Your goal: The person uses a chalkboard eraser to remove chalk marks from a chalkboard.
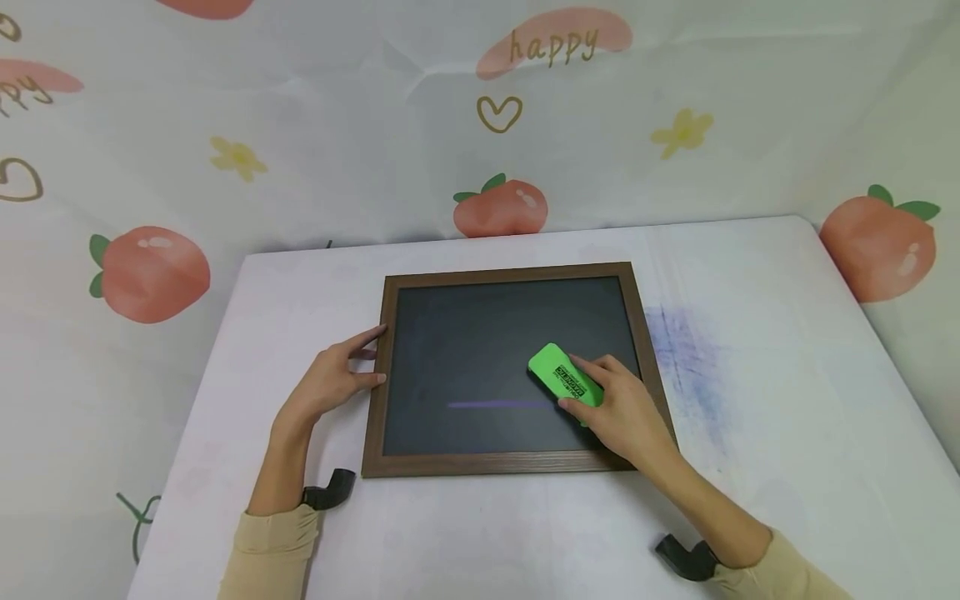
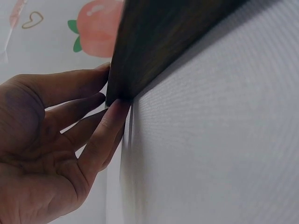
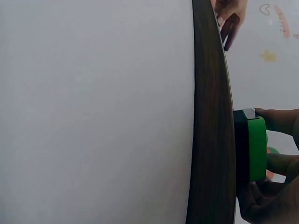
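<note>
A blackboard (image 1: 465, 350) in a brown wooden frame lies on the white table, with a purple chalk-like line (image 1: 487, 405) across its lower part. My right hand (image 1: 626, 408) grips a green eraser (image 1: 564, 375) with black lettering, tilted over the right end of that line. In the right wrist view the eraser (image 3: 257, 149) shows a dark underside against the board, thumb and fingers on its sides. At the board's left edge, my left hand (image 1: 330, 379) touches the frame with extended fingers; the left wrist view shows the fingertips (image 2: 117, 109) right at the frame's side.
A blue-purple smudge (image 1: 686, 367) marks the white table (image 1: 787, 375) right of the board. Behind stands a white cloth backdrop (image 1: 360, 125) printed with peaches, flowers and hearts. Black wrist devices (image 1: 330, 490) sit by both sleeves.
</note>
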The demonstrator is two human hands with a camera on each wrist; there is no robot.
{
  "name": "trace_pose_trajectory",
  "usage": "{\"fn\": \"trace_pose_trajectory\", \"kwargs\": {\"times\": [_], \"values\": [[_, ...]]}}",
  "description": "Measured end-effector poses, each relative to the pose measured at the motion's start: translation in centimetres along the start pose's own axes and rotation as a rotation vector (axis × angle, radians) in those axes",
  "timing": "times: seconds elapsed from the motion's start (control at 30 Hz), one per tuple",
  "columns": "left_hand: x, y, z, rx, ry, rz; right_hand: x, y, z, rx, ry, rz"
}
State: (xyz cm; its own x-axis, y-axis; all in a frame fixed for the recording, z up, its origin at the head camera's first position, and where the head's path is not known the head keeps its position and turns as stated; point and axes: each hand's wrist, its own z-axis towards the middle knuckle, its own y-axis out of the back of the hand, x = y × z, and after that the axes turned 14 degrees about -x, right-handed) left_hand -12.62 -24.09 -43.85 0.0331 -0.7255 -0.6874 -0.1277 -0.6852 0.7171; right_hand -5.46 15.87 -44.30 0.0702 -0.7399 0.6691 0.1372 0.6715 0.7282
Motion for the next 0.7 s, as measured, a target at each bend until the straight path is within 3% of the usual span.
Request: {"fn": "trace_pose_trajectory", "kwargs": {"times": [0.7], "values": [[0.2,0.0,0.0,-0.002,0.001,0.002,2.3,-2.1,0.0,0.022,0.034,0.055]]}}
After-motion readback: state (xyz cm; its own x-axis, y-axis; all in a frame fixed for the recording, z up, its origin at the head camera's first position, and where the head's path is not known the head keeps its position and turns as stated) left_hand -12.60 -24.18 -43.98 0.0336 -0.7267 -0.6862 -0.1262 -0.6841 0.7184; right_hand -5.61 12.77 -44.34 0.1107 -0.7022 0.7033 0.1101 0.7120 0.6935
